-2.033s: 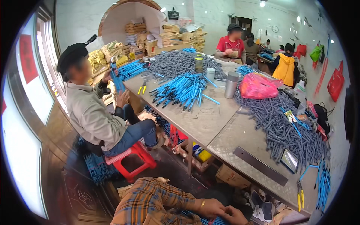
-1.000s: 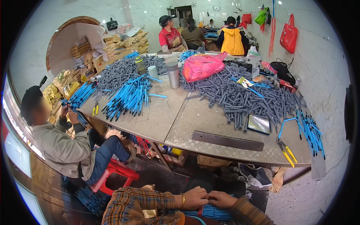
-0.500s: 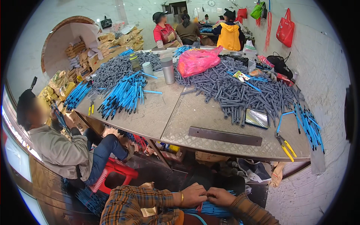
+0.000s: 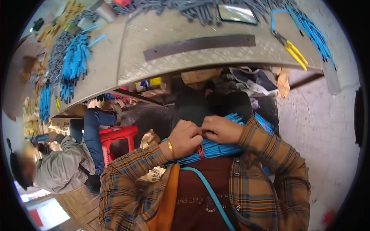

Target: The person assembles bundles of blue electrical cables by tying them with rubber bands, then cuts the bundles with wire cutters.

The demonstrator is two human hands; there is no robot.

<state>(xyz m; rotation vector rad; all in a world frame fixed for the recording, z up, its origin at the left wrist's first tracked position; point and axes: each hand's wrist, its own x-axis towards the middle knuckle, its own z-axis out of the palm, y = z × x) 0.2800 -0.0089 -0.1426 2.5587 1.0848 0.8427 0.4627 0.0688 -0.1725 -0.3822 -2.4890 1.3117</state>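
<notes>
Across my lap lies a bundle of thin blue rods (image 4: 221,150). Around it runs a narrow red tie (image 4: 200,152), which goes up to where my hands meet. My left hand (image 4: 185,138), with a gold bangle at its wrist, is closed on the tie above the bundle. Beside it, almost touching, my right hand (image 4: 221,130) is also closed in a pinch at the upper end of the tie. The fingers cover that end. More blue rods (image 4: 266,124), with another red band, show beyond my right forearm.
The worktable (image 4: 185,63) ahead bears a flat metal bar (image 4: 200,45), yellow-handled pliers (image 4: 291,49), a dark-framed glossy rectangle (image 4: 237,14), grey plastic parts (image 4: 192,9) and blue rods (image 4: 77,57). To the left, a co-worker (image 4: 65,161) sits near a red stool (image 4: 115,140).
My view has tilted down, so the lap and hands stand higher in the picture and the far room is out of sight. Both hands stay together, closed over the bundle.
</notes>
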